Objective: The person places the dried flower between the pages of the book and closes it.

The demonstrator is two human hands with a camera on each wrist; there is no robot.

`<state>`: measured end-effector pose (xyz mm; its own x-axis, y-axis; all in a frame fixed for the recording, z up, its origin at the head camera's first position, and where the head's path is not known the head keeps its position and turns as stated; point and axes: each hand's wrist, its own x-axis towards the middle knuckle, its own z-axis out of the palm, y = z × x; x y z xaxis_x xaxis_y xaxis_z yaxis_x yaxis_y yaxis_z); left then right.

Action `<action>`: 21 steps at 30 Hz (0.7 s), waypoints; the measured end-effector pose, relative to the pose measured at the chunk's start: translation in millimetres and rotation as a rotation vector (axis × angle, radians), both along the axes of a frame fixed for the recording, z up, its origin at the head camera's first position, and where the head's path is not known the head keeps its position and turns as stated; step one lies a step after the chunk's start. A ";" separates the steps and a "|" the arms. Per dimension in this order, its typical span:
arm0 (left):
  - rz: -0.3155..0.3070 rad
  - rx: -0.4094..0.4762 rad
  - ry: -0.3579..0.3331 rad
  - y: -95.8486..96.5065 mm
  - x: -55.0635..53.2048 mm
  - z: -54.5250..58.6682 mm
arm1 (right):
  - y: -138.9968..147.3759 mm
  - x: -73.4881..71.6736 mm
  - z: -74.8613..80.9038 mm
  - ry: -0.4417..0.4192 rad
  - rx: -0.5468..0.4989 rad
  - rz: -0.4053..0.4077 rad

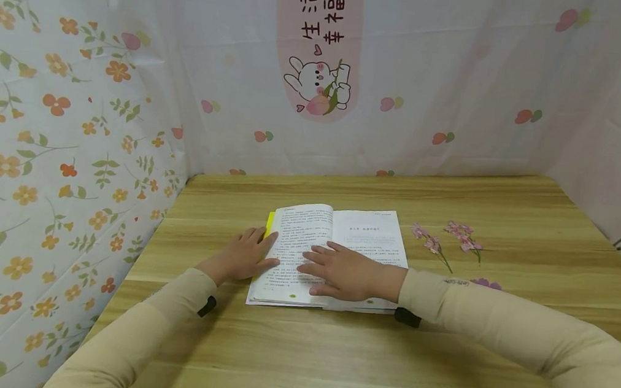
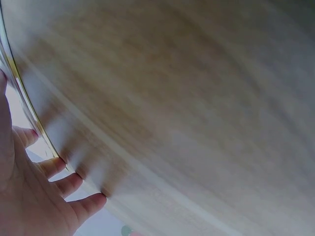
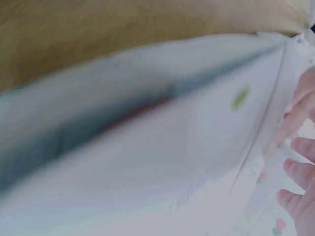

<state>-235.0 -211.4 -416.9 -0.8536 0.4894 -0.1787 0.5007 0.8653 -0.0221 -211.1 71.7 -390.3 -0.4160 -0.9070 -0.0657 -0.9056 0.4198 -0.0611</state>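
While gripping nothing, spreads the right hand (image 1: 345, 274) across the middle of an open book (image 1: 303, 230), touching its left edge with the straight-fingered left hand (image 1: 241, 256). Has the book on a wooden table (image 1: 296, 353), left of pink flower sprigs (image 1: 461, 232), before a printed cloth (image 1: 314, 148).

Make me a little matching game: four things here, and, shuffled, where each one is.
1. Left hand
2. Right hand
3. Pink flower sprigs
4. Cartoon rabbit

A. On the wood-grain table, right of the open book
B. On the hanging cloth behind the table
C. At the book's left edge
D. Across the book's middle

Pairs: 1-C, 2-D, 3-A, 4-B
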 end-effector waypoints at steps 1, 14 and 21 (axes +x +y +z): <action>0.002 -0.002 -0.001 -0.1 -0.3 -0.3 | 2.9 -0.7 2.6 0.007 -0.014 0.000; -0.026 0.015 0.017 -3.0 -0.7 -2.4 | 69.7 -0.9 28.5 0.017 -0.221 -0.084; -0.027 0.030 0.023 -1.8 -0.4 -3.5 | 116.5 -0.3 31.4 -0.062 -0.297 -0.242</action>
